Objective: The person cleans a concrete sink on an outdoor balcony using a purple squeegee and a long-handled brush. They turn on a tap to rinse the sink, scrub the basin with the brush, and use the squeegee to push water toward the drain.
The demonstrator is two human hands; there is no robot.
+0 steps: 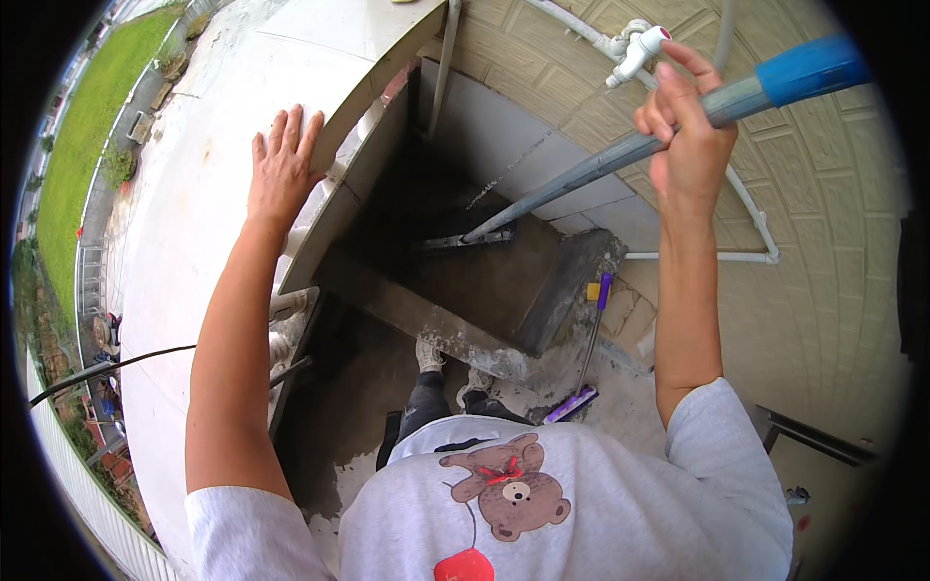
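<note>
My left hand lies palm down on the broad white top ledge of a balustrade, its fingers apart and holding nothing. My right hand grips a long grey pole, one finger pointing away from it. Above that hand the pole has a blue sleeve. The pole slants down to a wide, flat head on the dark, wet-looking floor of a walled recess. Shadow partly hides the head, so its exact kind cannot be told.
A low cement curb crosses before my shoes. A purple-headed floor brush or squeegee leans at the right, beside a small yellow piece. A white tap and pipes run along the tiled wall. A black cable crosses the ledge.
</note>
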